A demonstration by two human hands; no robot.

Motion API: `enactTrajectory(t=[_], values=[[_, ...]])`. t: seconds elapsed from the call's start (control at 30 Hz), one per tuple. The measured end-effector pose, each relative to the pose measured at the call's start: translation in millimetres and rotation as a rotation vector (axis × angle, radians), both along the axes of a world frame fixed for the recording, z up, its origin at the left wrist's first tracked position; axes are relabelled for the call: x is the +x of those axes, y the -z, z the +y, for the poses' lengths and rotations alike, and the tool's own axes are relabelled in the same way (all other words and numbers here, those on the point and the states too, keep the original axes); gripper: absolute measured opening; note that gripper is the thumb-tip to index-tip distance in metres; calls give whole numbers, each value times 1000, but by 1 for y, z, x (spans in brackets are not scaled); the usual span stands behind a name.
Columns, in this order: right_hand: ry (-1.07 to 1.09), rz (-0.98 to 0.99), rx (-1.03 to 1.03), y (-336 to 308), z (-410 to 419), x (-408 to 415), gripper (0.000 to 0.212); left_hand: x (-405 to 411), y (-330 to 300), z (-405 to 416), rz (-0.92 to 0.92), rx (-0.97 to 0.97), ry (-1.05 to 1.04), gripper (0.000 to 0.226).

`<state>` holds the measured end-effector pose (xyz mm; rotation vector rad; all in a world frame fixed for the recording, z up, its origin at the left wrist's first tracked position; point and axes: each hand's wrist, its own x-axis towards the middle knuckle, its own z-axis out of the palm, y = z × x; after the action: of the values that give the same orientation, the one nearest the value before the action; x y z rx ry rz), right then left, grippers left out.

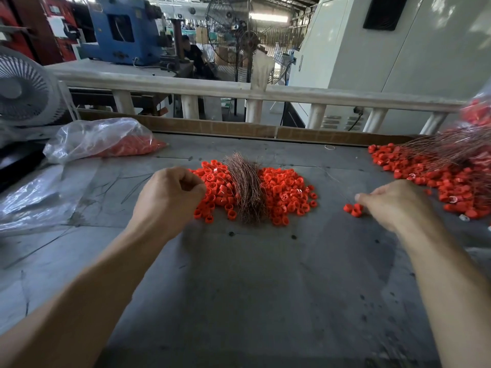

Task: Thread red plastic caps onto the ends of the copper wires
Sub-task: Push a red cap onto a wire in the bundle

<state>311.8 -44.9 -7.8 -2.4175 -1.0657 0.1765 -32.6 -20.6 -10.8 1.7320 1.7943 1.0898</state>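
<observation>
Left hand (170, 193) curled at frame centre, grip contents hidden, beside cap pile (287, 192) and copper wire bundle (247, 189) on grey worktop (252, 274). Right hand (393, 201) pinching thin wire (337, 184) above three caps (353, 209).

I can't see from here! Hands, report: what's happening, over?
Left hand curled at the cap pile. Right hand pinching a thin wire by three loose caps. Nothing in the way.
</observation>
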Motion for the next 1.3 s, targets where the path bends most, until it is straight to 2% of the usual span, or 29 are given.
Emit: enactTrajectory(t=[0.07, 0.13, 0.23, 0.33, 0.4, 0.53, 0.7, 0.87, 1.0, 1.13, 1.3], values=[[4, -47, 42, 0, 0, -1, 37, -1, -1, -1, 53, 7, 15, 10], [-61, -68, 167, -1, -1, -9, 33, -2, -1, -1, 109, 2, 27, 12], [-362, 27, 375, -4, -5, -38, 19, -3, 2, 0, 193, -6, 21, 11], [-685, 30, 351, -3, -11, -74, 6, -4, 5, 2, 237, 13, 20, 10], [-772, 17, 358, 3, -12, -92, 6, -6, 6, 3, 255, 17, 22, 9], [-838, -21, 398, 7, -11, -115, 15, -5, 6, 2, 259, 56, 23, 8], [-794, -113, 306, 11, -10, -119, 21, 5, 5, -5, 210, 122, 120, 10], [-817, -172, 346, 12, -10, -119, 10, 18, 11, -11, 218, 115, 250, 8], [-825, -220, 461, 4, -17, -120, 9, 23, 12, -14, 182, 185, 293, 7], [-882, -328, 589, -9, -27, -123, 9, 29, 8, -20, 101, 303, 359, 18], [-1006, -253, 690, -14, -32, -130, 7, 31, 1, -27, 14, 430, 459, 13]])
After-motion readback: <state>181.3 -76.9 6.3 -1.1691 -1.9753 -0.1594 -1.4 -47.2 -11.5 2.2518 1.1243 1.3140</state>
